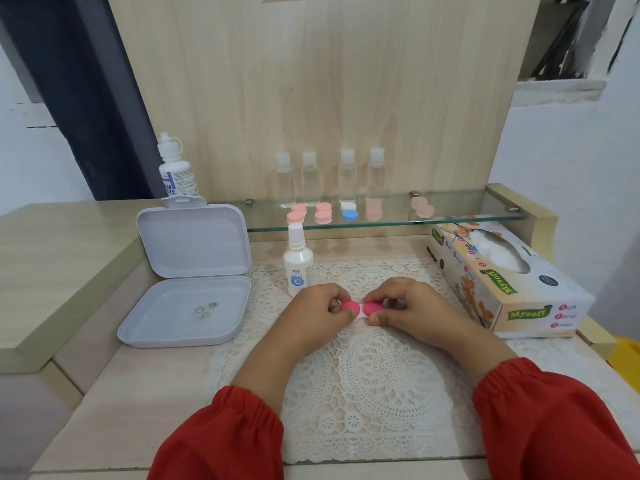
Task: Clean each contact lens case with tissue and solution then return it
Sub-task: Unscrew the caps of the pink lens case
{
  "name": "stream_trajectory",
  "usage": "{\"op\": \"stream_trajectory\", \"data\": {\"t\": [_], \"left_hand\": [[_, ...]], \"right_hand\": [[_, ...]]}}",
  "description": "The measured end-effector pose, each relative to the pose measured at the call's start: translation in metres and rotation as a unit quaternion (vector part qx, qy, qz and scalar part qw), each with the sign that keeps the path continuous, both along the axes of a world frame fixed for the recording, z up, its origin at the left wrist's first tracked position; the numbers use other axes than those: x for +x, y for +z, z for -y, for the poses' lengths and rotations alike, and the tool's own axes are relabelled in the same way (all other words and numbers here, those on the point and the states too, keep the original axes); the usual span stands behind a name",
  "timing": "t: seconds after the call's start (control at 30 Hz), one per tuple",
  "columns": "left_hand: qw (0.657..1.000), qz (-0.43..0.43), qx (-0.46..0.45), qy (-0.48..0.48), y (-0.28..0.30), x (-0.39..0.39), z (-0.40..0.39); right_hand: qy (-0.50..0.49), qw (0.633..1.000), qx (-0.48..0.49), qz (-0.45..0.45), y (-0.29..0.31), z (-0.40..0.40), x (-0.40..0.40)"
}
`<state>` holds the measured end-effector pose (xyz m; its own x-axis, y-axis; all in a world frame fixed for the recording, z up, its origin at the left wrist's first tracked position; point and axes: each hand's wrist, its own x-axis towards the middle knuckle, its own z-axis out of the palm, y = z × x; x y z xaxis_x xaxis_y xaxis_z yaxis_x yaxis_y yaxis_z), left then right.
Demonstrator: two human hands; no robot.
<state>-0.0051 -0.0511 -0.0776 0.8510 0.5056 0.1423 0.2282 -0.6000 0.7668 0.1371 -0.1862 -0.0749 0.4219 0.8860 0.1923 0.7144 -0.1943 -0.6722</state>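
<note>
I hold the contact lens case [361,308] with both hands above the centre of the lace doily [374,375]: my left hand [322,306] pinches the left hot-pink cap, my right hand [408,304] pinches the right hot-pink cap, and the pale body of the case shows between the two caps. Both caps sit on the case. Just behind my left hand a small white solution bottle [298,263] stands upright with its cap on. To my left a white hinged plastic box [187,275] lies open; its lower tray holds three small grey ring-shaped items [205,310], and its raised lid leans back toward a larger white solution bottle [176,169] standing upright on the side ledge. The glass shelf [450,211] at the back carries four clear bottles [330,178] in a row, each with a white cap and clear content. In front of them sit further lens cases: three with peach-pink caps [323,213], one with a white and a blue cap [348,211], and two paler ones [421,206] farther right. A Mysoft facial tissue box [512,289] lies to my right, with white tissue showing in its top opening.
</note>
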Motion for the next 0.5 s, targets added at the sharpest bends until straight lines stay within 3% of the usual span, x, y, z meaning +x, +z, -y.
{"op": "stream_trajectory", "data": {"t": [0.13,0.3,0.5], "left_hand": [[0.999,0.038,-0.010,0.037,0.0013,-0.0004,-0.0030],[0.989,-0.014,0.134,0.066,0.0002,0.0004,-0.0012],[0.986,-0.025,0.156,0.043,0.0000,0.0089,0.0015]], "right_hand": [[0.000,1.000,-0.001,-0.001,0.0005,0.0008,-0.0001],[0.002,1.000,-0.003,0.005,0.0007,0.0005,0.0006],[0.000,1.000,0.000,0.000,-0.0002,-0.0005,0.0007]]}}
